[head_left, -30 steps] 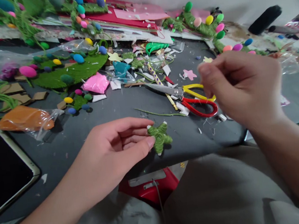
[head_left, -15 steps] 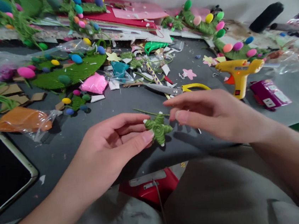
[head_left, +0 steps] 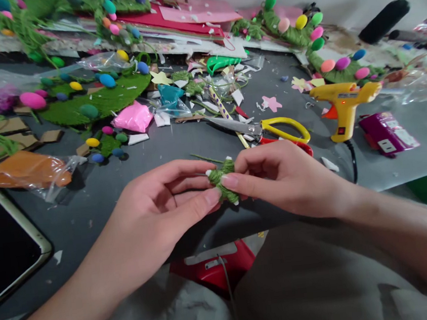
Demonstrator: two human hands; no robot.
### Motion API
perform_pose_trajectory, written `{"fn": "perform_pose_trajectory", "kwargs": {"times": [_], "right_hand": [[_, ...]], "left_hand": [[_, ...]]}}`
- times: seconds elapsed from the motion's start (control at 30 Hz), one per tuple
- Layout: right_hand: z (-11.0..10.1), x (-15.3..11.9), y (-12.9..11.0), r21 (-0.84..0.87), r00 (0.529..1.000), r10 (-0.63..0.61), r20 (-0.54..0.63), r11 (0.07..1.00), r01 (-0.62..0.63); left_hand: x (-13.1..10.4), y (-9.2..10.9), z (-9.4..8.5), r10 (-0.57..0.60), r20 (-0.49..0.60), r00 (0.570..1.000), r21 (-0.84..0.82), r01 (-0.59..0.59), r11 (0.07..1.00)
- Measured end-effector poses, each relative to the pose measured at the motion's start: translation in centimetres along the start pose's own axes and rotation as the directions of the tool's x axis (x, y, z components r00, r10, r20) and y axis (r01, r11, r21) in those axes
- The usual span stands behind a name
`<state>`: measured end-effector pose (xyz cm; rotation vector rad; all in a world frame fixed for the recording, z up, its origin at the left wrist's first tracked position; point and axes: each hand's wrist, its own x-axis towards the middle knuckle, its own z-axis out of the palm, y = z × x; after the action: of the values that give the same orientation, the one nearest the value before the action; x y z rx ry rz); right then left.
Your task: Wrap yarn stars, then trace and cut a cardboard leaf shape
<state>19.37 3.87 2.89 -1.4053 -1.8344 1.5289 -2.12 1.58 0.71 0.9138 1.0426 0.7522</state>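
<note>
A small green yarn-wrapped star [head_left: 225, 173] with white tips is held between both hands above the front of the grey table. My left hand [head_left: 165, 206] pinches its left side between thumb and fingers. On the right side, my right hand [head_left: 276, 174] grips the star, its thumb lying over the centre. A thin green strand [head_left: 206, 158] sticks out behind the star to the left. Scissors [head_left: 259, 128] with yellow and red handles lie just beyond my right hand.
A yellow glue gun [head_left: 345, 108] with a black cord stands at the right beside a purple packet [head_left: 388, 134]. An orange clay bag [head_left: 29, 170] and a dark-screened tablet [head_left: 4, 238] lie left. Scraps and a pink bag [head_left: 133, 118] are further back.
My right hand has moved left and closed on the star, covering its middle and right side. The scissors' handles now show more fully. My left hand has kept its hold.
</note>
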Motion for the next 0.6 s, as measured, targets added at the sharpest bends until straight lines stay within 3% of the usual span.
{"fn": "perform_pose_trajectory", "kwargs": {"times": [0.6], "right_hand": [[0.03,0.02,0.04,-0.023,1.0,-0.014,-0.003,1.0,0.014]], "left_hand": [[0.09,0.01,0.03,0.017,-0.012,1.0,0.039,-0.016,0.999]]}}
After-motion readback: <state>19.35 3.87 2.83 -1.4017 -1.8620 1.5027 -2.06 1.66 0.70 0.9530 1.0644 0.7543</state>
